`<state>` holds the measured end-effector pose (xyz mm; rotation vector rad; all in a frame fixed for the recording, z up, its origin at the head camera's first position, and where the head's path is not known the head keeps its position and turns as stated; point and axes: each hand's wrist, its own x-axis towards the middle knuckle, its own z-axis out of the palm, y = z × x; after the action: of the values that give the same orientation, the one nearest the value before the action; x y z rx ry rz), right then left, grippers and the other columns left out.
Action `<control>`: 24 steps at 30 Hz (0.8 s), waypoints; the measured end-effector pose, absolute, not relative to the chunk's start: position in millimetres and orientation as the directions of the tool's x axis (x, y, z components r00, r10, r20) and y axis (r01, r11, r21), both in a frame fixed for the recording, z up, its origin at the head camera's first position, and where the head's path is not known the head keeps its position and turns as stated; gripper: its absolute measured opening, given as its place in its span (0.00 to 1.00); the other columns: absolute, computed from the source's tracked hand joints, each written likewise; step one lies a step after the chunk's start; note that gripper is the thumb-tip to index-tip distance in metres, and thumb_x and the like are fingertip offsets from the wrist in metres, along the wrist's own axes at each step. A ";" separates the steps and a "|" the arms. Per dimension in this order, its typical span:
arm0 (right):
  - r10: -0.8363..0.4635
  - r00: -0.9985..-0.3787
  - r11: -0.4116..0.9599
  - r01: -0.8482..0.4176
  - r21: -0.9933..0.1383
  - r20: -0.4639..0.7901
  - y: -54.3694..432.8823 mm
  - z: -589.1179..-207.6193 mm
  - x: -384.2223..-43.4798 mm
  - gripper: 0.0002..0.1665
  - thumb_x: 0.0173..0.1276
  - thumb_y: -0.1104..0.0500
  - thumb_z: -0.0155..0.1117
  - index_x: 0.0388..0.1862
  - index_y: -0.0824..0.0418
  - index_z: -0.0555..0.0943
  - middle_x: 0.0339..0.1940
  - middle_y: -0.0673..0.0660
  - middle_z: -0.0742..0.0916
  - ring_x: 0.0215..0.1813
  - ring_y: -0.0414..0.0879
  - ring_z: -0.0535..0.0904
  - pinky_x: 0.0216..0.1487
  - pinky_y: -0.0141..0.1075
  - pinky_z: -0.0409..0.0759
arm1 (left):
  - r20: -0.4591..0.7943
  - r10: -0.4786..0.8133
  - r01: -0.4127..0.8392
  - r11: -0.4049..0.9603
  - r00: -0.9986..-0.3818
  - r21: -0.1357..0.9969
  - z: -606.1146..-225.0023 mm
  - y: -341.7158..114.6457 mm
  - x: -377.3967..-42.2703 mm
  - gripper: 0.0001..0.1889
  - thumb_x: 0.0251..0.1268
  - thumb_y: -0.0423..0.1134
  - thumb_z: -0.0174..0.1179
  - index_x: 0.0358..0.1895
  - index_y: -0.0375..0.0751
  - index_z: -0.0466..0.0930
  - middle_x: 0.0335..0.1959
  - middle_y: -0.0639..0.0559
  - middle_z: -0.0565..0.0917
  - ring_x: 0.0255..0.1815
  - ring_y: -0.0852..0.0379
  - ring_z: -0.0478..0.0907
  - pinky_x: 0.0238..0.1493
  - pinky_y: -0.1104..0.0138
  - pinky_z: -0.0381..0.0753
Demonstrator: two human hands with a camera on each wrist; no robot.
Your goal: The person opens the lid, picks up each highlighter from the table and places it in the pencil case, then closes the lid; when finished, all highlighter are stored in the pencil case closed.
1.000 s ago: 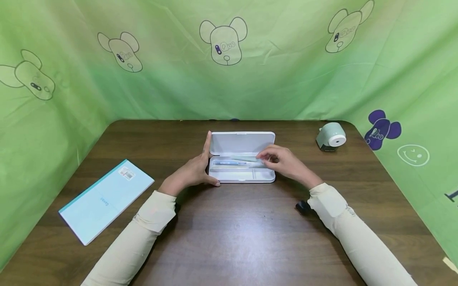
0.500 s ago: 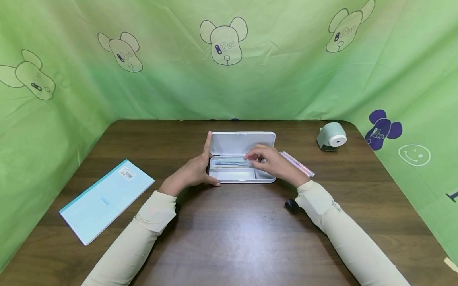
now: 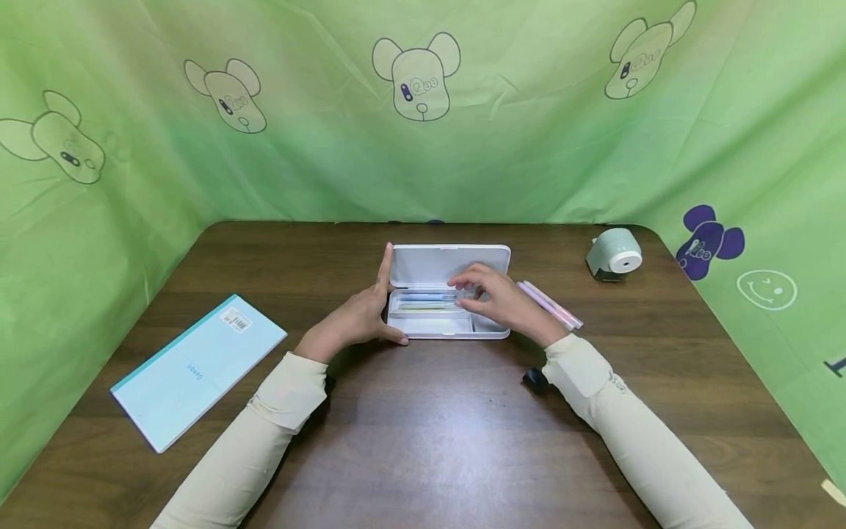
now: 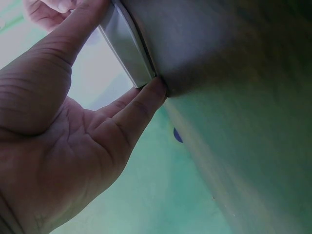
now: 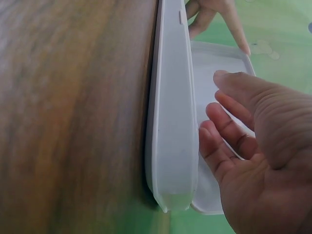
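Note:
A white pencil case (image 3: 429,325) lies on the table with its lid (image 3: 423,266) tipped back. Blue and yellowish slim pens (image 3: 426,297) lie in its rear compartment, their right ends partly behind the right hand. My left hand (image 3: 355,316) grips the case's left end, thumb at the front edge and fingers at the back; the left wrist view shows fingertips against the case (image 4: 129,46). Over the right half of the case hovers my right hand (image 3: 499,297). In the right wrist view its fingers (image 5: 226,124) are loosely bent, thumb apart, with nothing seen between them.
Two pink and purple pens (image 3: 550,305) lie right of the case, partly behind the right wrist. A pale green pencil sharpener (image 3: 613,253) stands at the back right. On the left lies a light blue notebook (image 3: 198,373). A green curtain (image 3: 317,169) surrounds the table.
My right hand has moved left along the case, uncovering the pink pens, and its fingers have parted and lifted slightly. The pens inside now lie closer together. My left hand keeps its place.

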<state>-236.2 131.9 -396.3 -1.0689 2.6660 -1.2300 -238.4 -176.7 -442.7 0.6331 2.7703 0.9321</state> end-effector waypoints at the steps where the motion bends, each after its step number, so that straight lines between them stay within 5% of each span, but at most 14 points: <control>1: -0.590 -0.764 0.453 -0.580 -0.677 0.261 131.7 -396.8 -236.5 0.18 0.74 0.68 0.74 0.60 0.69 0.87 0.56 0.62 0.87 0.55 0.57 0.84 0.57 0.49 0.84 | -0.008 0.437 0.344 0.718 -0.899 0.606 -445.7 -177.5 -240.6 0.93 0.40 0.57 0.92 0.82 0.66 0.04 0.70 0.40 0.80 0.66 0.42 0.80 0.70 0.45 0.75; 12: -0.582 -0.750 0.421 -0.610 -0.671 0.315 134.9 -396.1 -233.5 0.14 0.74 0.71 0.72 0.56 0.70 0.88 0.49 0.61 0.89 0.50 0.54 0.84 0.51 0.43 0.85 | -0.010 0.435 0.338 0.714 -0.900 0.614 -458.8 -182.3 -249.6 0.95 0.35 0.60 0.92 0.81 0.69 0.04 0.72 0.41 0.80 0.68 0.40 0.80 0.71 0.44 0.75; 24: -0.523 -0.781 0.478 -0.600 -0.642 0.341 168.3 -396.2 -228.2 0.12 0.74 0.71 0.70 0.54 0.68 0.89 0.43 0.56 0.88 0.45 0.46 0.83 0.48 0.35 0.83 | -0.016 0.460 0.360 0.715 -0.888 0.600 -419.2 -172.9 -221.9 0.90 0.46 0.58 0.89 0.82 0.60 0.04 0.72 0.32 0.78 0.70 0.34 0.78 0.71 0.42 0.74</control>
<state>-228.2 168.3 -396.2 -1.0609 2.7832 -1.2731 -221.9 -172.9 -419.2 0.6640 2.7548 0.9115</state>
